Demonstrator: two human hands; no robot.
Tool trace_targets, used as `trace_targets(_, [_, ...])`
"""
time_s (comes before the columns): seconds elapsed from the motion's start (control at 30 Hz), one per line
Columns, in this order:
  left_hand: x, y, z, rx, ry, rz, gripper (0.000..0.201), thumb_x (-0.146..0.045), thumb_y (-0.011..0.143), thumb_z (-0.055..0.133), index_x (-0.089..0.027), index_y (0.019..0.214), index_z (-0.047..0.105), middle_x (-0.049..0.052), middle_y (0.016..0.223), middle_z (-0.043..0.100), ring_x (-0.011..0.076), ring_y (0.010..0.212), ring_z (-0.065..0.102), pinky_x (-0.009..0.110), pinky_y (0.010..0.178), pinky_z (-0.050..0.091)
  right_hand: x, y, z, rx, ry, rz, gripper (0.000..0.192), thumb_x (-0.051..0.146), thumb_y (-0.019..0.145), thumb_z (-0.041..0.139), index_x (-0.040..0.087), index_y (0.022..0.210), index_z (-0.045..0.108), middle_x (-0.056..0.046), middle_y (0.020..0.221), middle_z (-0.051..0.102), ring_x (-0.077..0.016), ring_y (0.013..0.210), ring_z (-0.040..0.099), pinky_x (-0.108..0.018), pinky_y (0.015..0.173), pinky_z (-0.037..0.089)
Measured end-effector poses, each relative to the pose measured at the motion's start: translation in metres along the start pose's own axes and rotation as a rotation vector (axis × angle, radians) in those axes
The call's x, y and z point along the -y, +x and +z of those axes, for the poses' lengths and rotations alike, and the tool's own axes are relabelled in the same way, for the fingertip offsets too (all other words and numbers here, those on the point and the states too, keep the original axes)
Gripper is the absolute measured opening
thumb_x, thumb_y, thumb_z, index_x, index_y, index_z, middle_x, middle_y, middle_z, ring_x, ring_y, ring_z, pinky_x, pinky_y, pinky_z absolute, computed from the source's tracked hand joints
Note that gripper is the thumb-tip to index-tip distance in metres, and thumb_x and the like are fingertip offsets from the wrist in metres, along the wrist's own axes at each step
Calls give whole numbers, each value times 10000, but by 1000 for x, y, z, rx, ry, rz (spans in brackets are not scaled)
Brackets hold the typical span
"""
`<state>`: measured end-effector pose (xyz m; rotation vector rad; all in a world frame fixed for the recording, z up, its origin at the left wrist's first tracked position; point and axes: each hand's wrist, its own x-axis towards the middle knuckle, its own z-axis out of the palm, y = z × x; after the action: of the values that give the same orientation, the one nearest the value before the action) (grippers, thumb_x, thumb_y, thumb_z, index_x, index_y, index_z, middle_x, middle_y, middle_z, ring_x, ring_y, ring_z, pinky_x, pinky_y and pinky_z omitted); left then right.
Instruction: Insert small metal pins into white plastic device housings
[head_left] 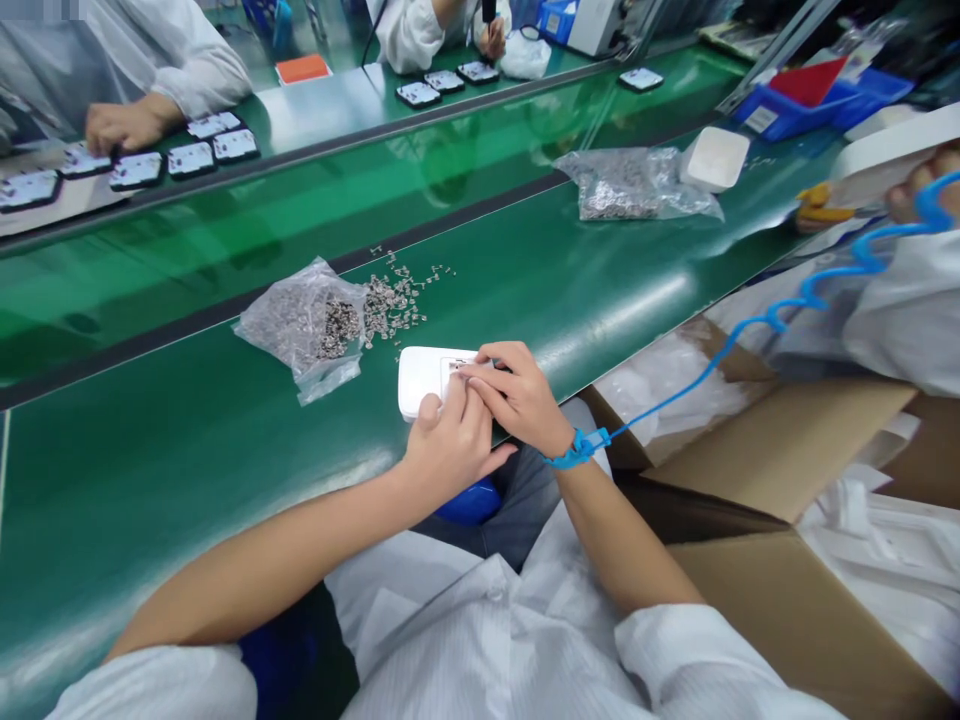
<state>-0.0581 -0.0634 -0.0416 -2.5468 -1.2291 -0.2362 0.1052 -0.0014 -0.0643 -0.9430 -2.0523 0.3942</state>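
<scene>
A white plastic housing (421, 375) lies on the green conveyor belt (225, 440) near its front edge. My left hand (446, 445) grips its near side, thumb on top. My right hand (517, 395) rests on the housing's right part, fingertips pressing at a small opening in its top. A blue coiled wrist strap (581, 448) circles my right wrist. A clear bag of small metal parts (304, 325) lies just left of the housing, with several loose parts (397, 295) spilled beside it.
An open cardboard box (780, 470) with white packing stands at my right. A second bag of parts (634, 185) and a white housing (714, 158) lie farther right on the belt. Other people's hands work on dark boards (135, 165) across the far belt.
</scene>
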Motion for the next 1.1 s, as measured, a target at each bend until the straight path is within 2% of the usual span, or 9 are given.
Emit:
trace_targets(0.2, [0,0,3,-49,30,-2,607,-505,1070,373,1,1290,626,226,1295,655,364,1327,520,469,925,388,-4,0,0,4,-1,-11,280,268,1030,538,302,1215,744,-92,1157,641,-259,1118,577,-502,937,536])
trace_targets(0.37, [1,1,4,-5,-18,-1,625,-536,1050,429,1,1302,625,245,1309,644,386,1338,503,488,978,373,-2,3,-3,24,-35,-46,270,262,1031,537,268,1198,750,-104,1151,637,-255,1105,573,-490,931,533])
trace_targets(0.53, [2,1,4,19,-43,4,673,-603,1021,464,-1,1251,655,260,1277,653,408,1322,503,512,995,359,-2,8,-4,101,-75,-53,267,288,1035,526,276,1158,762,-104,1129,639,-259,1082,564,-490,927,534])
trace_targets(0.77, [2,-1,9,-21,-42,2,652,-595,1018,475,-28,1296,637,248,1334,628,399,1344,494,493,1038,336,-5,3,-2,3,-79,-111,272,241,1029,528,252,1189,748,-112,1136,666,-255,1082,596,-493,929,532])
trace_targets(1.1, [2,-2,10,-94,52,9,672,-614,1010,465,-17,1254,654,249,1292,651,385,1303,521,490,1007,343,-6,4,-3,17,-80,-128,258,235,1024,534,233,1162,753,-124,1145,666,-262,1088,600,-493,918,537])
